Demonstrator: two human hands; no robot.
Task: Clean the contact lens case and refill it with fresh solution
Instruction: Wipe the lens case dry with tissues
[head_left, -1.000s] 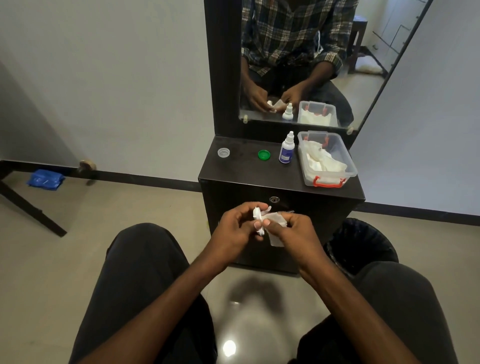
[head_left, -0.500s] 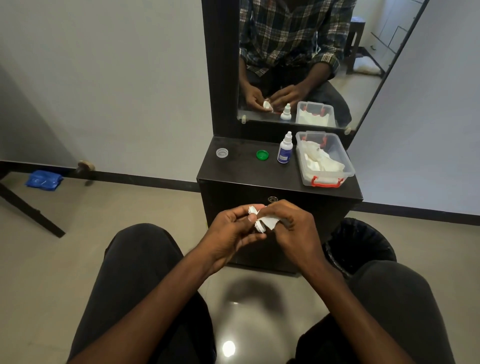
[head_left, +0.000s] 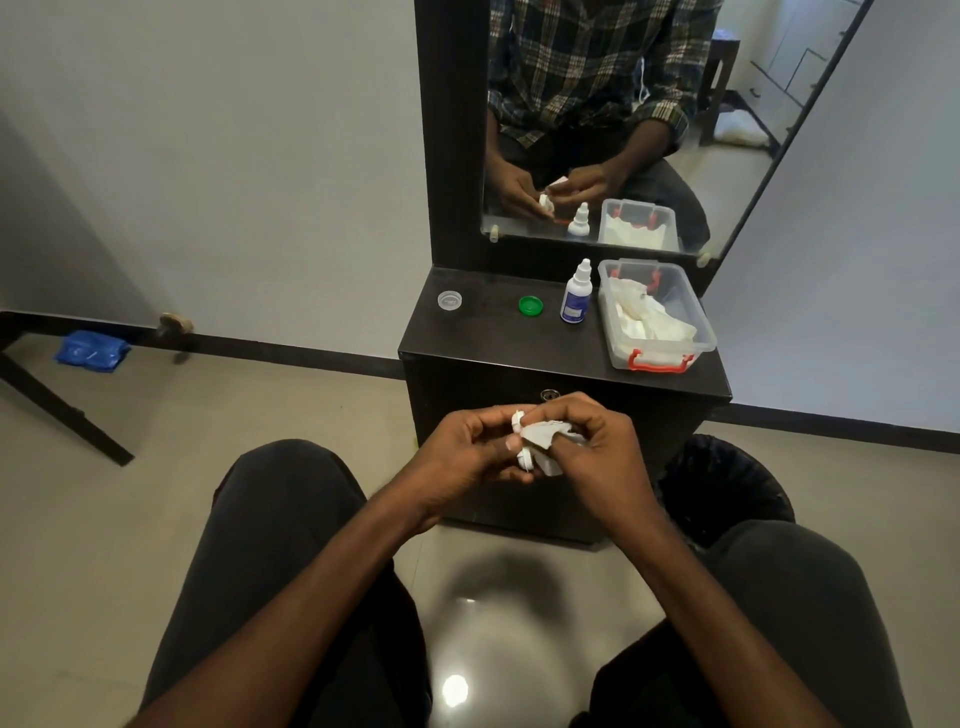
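Observation:
My left hand (head_left: 467, 451) grips a small white contact lens case (head_left: 522, 457) in front of the dark cabinet. My right hand (head_left: 597, 441) pinches a white tissue (head_left: 543, 435) and presses it onto the case, hiding most of it. On the cabinet top (head_left: 488, 332) lie a clear cap (head_left: 450, 300) and a green cap (head_left: 530, 305). A white solution bottle with a blue label (head_left: 575, 294) stands upright beside them.
A clear plastic box with a red latch (head_left: 655, 317) holds white tissues at the cabinet's right. A mirror (head_left: 623, 119) rises behind it. A black bin (head_left: 727, 483) sits on the floor at the right. My knees flank the hands.
My right hand has moved over the case and wrapped the tissue more tightly onto it. Both hands have stayed in front of the cabinet.

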